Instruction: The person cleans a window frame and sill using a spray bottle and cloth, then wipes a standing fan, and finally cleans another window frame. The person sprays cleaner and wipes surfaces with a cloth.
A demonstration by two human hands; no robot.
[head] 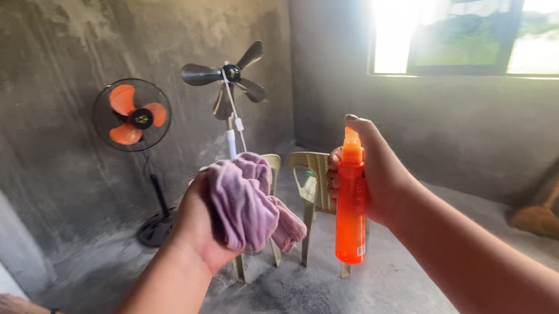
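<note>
My left hand (196, 225) grips a bunched purple cloth (249, 202), held up in front of me. A tall orange spray bottle (350, 201) stands upright in my right hand (374, 171), and my forefinger rests on top of its nozzle. The bottle is just right of the cloth, a small gap between them. Both are held in the air above a concrete floor.
Two beige plastic chairs (315, 180) stand behind my hands. A black stand fan with orange blades (132, 115) and a bare-bladed fan with no guard (227, 77) stand by the grey wall. A broom (543, 214) leans at right. Another person's arm (29, 313) shows at bottom left.
</note>
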